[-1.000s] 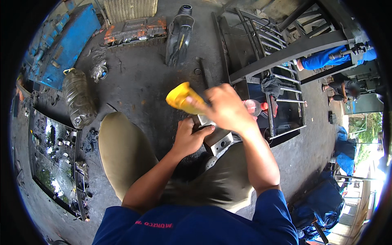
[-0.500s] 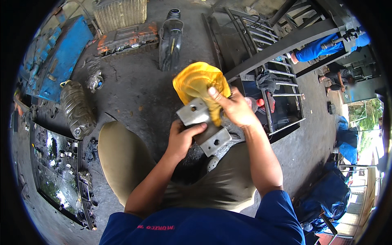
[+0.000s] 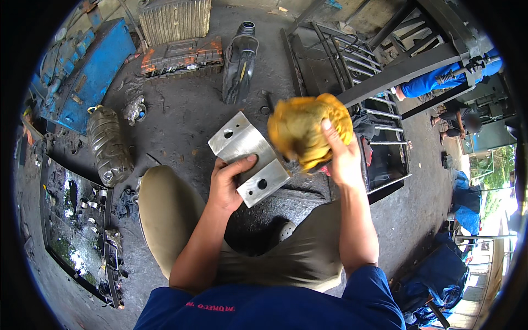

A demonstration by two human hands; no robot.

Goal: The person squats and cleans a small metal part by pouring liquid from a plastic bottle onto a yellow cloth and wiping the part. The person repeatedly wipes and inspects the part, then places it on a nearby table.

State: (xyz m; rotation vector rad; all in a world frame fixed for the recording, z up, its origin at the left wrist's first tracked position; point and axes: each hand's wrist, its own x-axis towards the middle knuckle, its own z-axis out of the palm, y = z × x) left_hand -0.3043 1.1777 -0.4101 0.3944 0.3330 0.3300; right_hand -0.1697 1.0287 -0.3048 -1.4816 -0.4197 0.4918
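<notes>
The dark floor (image 3: 181,126) fills most of the room. On the right is a big rack (image 3: 389,114) with metal bars, and a black beam (image 3: 401,77) slants across it. Up on the left is a blue box (image 3: 93,74). Below it is a flat tray (image 3: 66,228) with shiny wet stuff and little metal bits in it. The person's legs (image 3: 168,220) are bent, with the knees wide apart. Far over on the right, another person's leg (image 3: 429,82) in blue shows by the beam. An orange and grey case (image 3: 184,55) is on the floor near the top. A fat brown bottle (image 3: 108,146) lies near the blue box, and a dark jug (image 3: 240,71) is just right of the case.

The yellow cloth (image 3: 311,126) is bunched up and a bit blurry. The right hand (image 3: 345,157) is closed on it, thumb on top, the other fingers mostly hidden. Down and left of the cloth is the metal block (image 3: 250,157), held on a slant above the floor, in front of the gap between the knees. I cannot tell if the cloth touches it. The left hand (image 3: 225,184) grips the block's left side, thumb in the low middle part. Each raised end has a big hole (image 3: 263,183) and a small one.
</notes>
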